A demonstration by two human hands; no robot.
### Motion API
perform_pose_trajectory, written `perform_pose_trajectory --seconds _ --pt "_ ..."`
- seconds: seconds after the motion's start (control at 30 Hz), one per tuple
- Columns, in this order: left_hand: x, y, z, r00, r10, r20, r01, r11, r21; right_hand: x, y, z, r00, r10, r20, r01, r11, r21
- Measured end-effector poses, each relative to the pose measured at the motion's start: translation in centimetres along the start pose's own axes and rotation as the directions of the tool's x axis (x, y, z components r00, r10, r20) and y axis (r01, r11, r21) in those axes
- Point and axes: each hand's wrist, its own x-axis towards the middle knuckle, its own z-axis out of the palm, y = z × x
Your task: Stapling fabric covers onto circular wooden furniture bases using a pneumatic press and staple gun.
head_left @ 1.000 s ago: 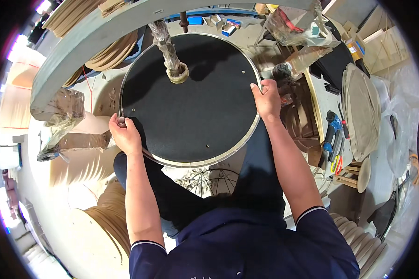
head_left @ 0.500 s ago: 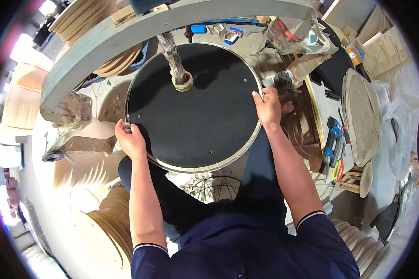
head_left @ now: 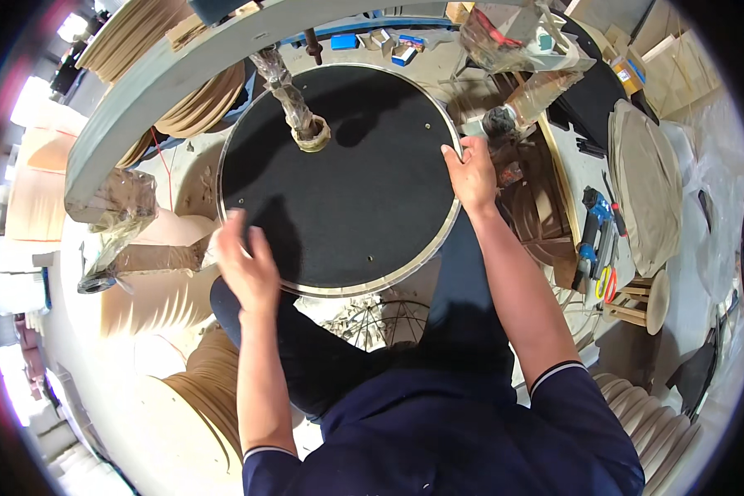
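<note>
We note, at far left, stacked wooden hoops (head_left: 198,107) beside a grey curved beam (head_left: 140,116); the left hand (head_left: 246,263) lies over the lower left rim of the black round disc (head_left: 339,178), fingers spread and released, blurred, grasping nothing; the disc rests flat at centre, metal-edged, a wrapped post (head_left: 293,103) standing on its upper part; the right hand (head_left: 471,175) grasps the disc's right edge, fingers curled over it; further right, a blue power tool (head_left: 595,227) lies on a bench.

Left hand (head_left: 244,264) fingers motion-blurred
</note>
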Motion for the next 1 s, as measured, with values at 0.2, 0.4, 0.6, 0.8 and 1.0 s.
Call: perform_pose_trajectory --seconds 0.2,0.4,0.6,0.8,1.0 --pt "-7.0 7.7 -1.6 0.861 0.354 0.364 -0.222 0.908 -0.357 -0.5 -1.7 -0.1 0.995 0.085 0.056 -0.085 0.996 -0.015" --pt "-8.1 7.4 -0.5 0.839 0.411 0.358 -0.301 0.897 -0.325 -0.4 -2.1 -0.8 0.99 0.112 0.089 -0.107 0.993 -0.056" --pt "-8.7 7.0 -0.2 0.831 0.423 0.361 -0.336 0.899 -0.28 -0.5 -2.2 -0.6 0.988 0.118 0.101 -0.112 0.992 -0.065" --pt "-9.2 6.9 0.9 0.825 0.459 0.33 -0.393 0.885 -0.25 0.0 -1.9 -1.3 0.997 0.059 0.056 -0.055 0.996 -0.072" --pt "-10.2 5.8 0.7 0.785 0.482 0.389 -0.432 0.876 -0.215 -1.3 -2.0 -1.4 0.996 0.067 0.067 -0.072 0.994 0.077"
